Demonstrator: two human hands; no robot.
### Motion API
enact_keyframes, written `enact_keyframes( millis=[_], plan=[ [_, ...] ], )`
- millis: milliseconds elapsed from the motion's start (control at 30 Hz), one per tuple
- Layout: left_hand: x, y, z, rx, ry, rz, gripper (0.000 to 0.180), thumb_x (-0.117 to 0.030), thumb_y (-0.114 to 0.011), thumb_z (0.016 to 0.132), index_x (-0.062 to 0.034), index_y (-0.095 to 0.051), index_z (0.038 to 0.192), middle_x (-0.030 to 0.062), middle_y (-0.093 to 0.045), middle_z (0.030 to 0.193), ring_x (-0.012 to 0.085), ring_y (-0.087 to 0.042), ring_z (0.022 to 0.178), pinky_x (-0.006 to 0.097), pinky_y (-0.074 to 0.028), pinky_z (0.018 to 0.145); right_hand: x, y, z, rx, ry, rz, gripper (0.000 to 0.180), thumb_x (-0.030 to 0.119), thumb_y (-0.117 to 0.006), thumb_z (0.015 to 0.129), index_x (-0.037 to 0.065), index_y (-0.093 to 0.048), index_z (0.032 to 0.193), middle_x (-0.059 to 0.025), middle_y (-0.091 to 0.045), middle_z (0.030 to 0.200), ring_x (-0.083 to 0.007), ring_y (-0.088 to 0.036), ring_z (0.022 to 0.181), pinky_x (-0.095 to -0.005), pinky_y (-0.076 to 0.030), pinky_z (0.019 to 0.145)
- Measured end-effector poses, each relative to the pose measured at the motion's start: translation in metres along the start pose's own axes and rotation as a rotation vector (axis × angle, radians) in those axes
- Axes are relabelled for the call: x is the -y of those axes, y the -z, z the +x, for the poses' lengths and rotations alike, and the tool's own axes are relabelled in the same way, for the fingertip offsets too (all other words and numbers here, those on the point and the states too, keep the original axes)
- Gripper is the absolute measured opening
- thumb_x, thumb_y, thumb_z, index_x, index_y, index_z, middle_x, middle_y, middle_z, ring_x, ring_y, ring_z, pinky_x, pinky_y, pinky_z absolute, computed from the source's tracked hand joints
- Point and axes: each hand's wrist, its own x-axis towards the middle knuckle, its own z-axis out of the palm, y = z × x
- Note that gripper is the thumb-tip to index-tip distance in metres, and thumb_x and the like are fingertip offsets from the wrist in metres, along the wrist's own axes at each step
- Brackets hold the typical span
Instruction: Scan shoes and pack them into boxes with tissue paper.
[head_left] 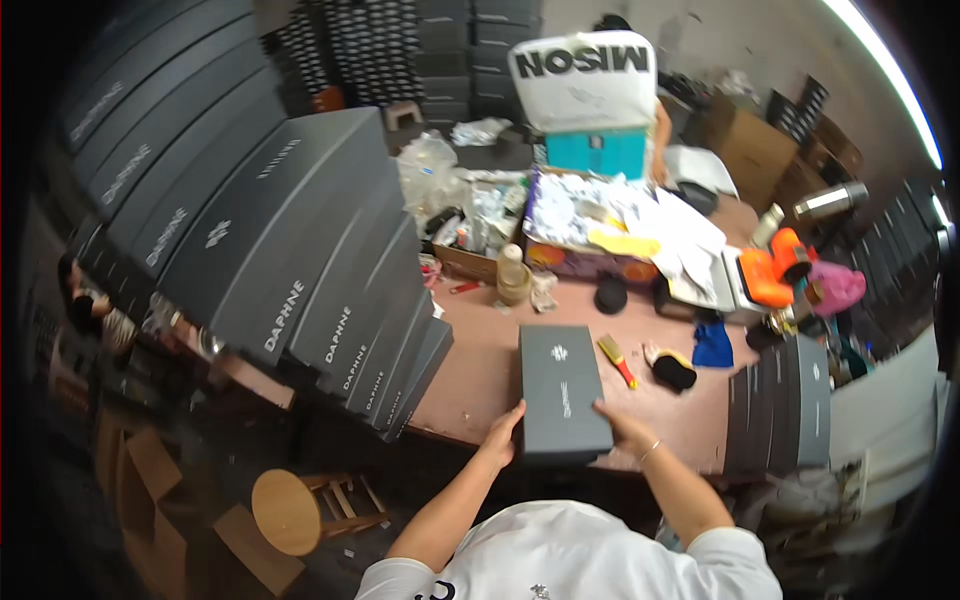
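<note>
A closed dark grey shoebox (562, 385) lies at the front edge of the pink-topped table (465, 395), straight before me. My left hand (503, 436) grips its left side near the front corner. On the opposite side my right hand (627, 430), with a bracelet at the wrist, holds the box too. Both hands are closed against the box's sides, and their fingertips are partly hidden by it. Just right of the box lie a brush with a yellow and red handle (618, 362) and a black round pad (673, 373).
Tall stacks of grey shoeboxes (345, 290) rise at the left; a shorter stack (780, 405) stands at the right edge. Behind are a carton of crumpled paper (590, 262), a bottle (511, 268) and an orange tape dispenser (768, 275). A wooden stool (287, 512) stands lower left. Another person's arm (661, 140) shows behind.
</note>
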Motion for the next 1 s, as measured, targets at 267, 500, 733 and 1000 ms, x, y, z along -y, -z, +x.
enact_keyframes(
  millis=[267,500,733,1000],
  plan=[
    [-0.105,0.038,-0.055,0.122,-0.452,0.566,0.093,-0.035,-0.074,0.081,-0.0051,-0.018,0.148,0.0197,-0.025,0.149,0.0272,-0.032,0.136,0.04,-0.027,0.11,-0.023,-0.171,-0.049,-0.282,0.391,0.066,0.061,0.024,-0.076,0.08,0.004,-0.043,0.127,-0.0113,-0.061,0.101,-0.019,-0.061,0.086,-0.0314,-0.05,0.076],
    [-0.123,0.129,-0.02,-0.31,-0.411,1.355,0.074,-0.007,-0.063,0.082,0.0009,-0.023,0.144,0.0279,-0.038,0.139,0.0436,-0.041,0.126,0.044,-0.038,0.102,-0.038,-0.151,-0.061,-0.467,0.739,-1.405,0.086,0.02,-0.078,0.067,0.014,-0.036,0.141,-0.0236,-0.032,0.143,-0.0408,-0.032,0.131,-0.0497,-0.031,0.103],
    [-0.07,0.06,-0.039,-0.219,-0.909,1.358,0.042,-0.009,-0.068,0.079,0.003,-0.054,0.118,0.0198,-0.057,0.113,0.0366,-0.055,0.107,0.041,-0.045,0.093,-0.019,-0.056,-0.034,-0.45,0.618,-1.409,0.022,0.009,-0.063,0.078,0.007,-0.054,0.098,-0.0195,-0.049,0.126,-0.0385,-0.05,0.113,-0.0487,-0.041,0.087],
    [0.102,-0.025,0.007,0.887,-0.685,1.11,0.033,-0.016,-0.063,0.085,0.0007,-0.057,0.113,0.0194,-0.059,0.111,0.0341,-0.056,0.107,0.039,-0.045,0.091,0.016,-0.22,-0.023,0.109,1.076,-1.232,0.022,0.009,-0.055,0.083,0.003,-0.056,0.103,-0.0172,-0.057,0.114,-0.0368,-0.061,0.093,-0.0436,-0.052,0.078]
  ],
)
